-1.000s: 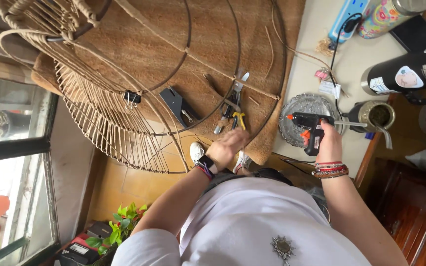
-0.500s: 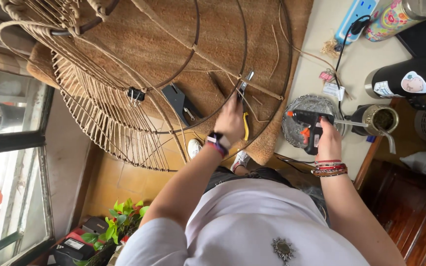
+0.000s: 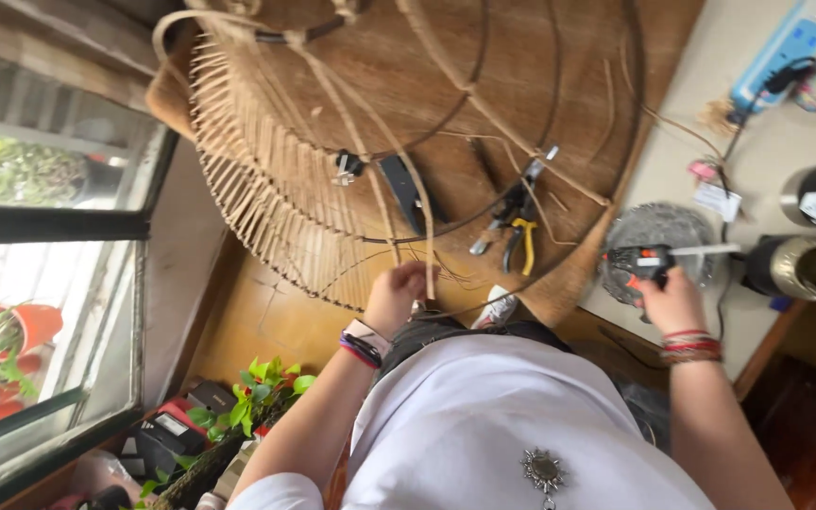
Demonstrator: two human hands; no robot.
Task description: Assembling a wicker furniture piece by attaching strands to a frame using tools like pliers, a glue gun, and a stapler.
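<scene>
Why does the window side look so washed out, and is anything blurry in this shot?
Head view: daylight through the window overexposes the glass, so the outdoor plant pots look pale. The left hand at the cane frame is slightly motion-blurred, and the right hand on the glue gun is soft too. The scene sits tilted, with edges stretched by the wide lens.

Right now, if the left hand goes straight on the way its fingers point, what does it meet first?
The left hand points up the picture, at the rattan frame. It already seems to touch a pale cane there, so the frame's ribs come first; the black clip lies further on. Depth is unclear.
</scene>
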